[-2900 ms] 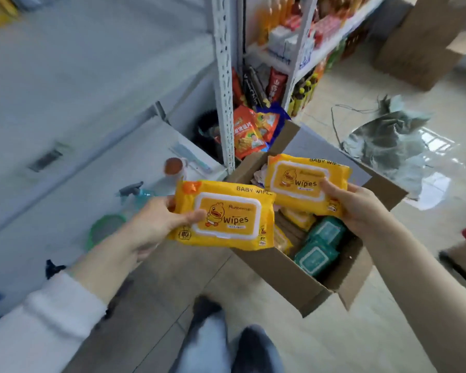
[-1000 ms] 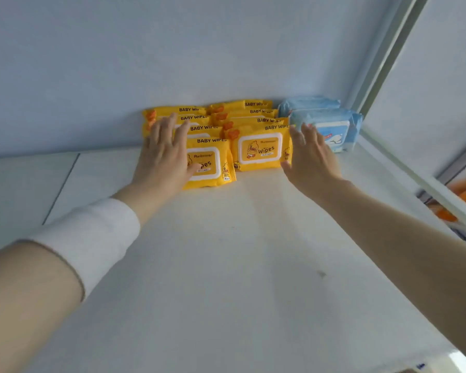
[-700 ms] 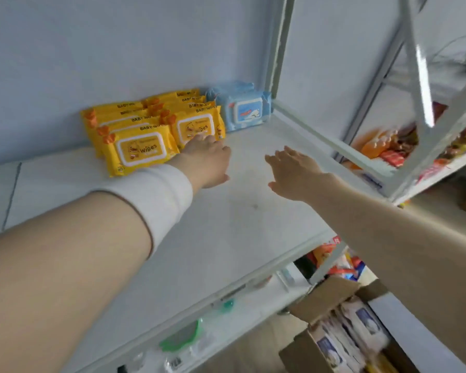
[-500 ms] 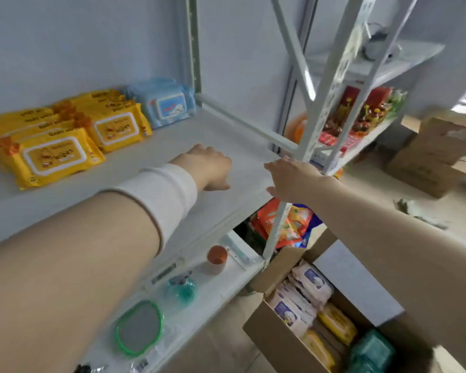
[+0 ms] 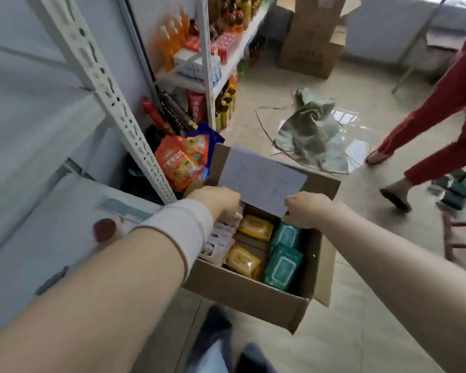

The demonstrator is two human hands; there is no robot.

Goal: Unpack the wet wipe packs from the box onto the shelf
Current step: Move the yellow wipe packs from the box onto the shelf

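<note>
**Both hands drop from the shelf back into the box**

Since half a second ago, both hands have left the shelf board and come down to the open brown cardboard box point(image 5: 242, 292) at the lower centre of the frame. The view has swung down with them, so the yellow packs already shelved are now out of sight above.

The left hand point(image 5: 218, 201), with a white sleeve at the wrist, reaches into the box's left side over the pale white wipe packs point(image 5: 215, 243). The right hand point(image 5: 307, 208) hangs over the right side, just above the teal-green wipe packs point(image 5: 283, 265). On both hands the fingers curl downward and are hidden behind the knuckles. I cannot tell whether they have hold of a pack yet.

Two yellow wipe packs point(image 5: 254, 227) lie between the pale and teal rows. The grey-lined box flap point(image 5: 261, 179) stands folded back at the far edge, which keeps the opening clear for reaching in.

The box sits on the floor right beside the white perforated metal shelf upright point(image 5: 111, 103), probably to keep each trip up to the shelf short. Many packs remain, so the unpacking looks well short of done.

A person in red clothing point(image 5: 441, 117) walks past at the right.
</note>
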